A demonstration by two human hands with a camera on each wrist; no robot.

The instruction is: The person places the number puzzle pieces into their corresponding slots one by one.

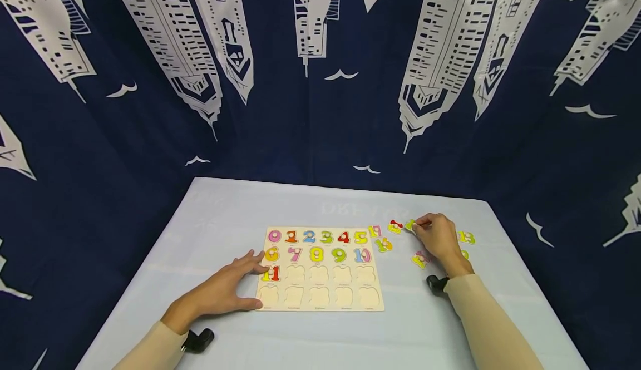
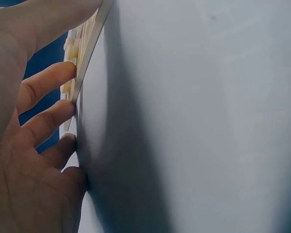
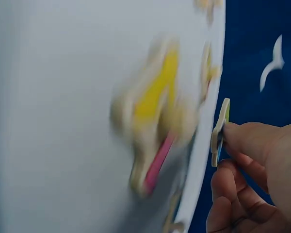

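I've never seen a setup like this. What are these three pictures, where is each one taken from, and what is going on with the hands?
There is no machine here: a person wears three cameras. The wide picture comes from a camera on the head, looking down at a pale table in front of a dark blue curtain printed with skyscrapers. The other two come from cameras on each wrist, so they look sideways and very close.

On the table lies a wooden number puzzle board, with numbers 0 to 11 in place and the remaining slots empty. Loose number pieces lie to its right.

The left hand rests flat against the board's left edge. The right hand pinches one loose piece by its edge; which number it is cannot be read.
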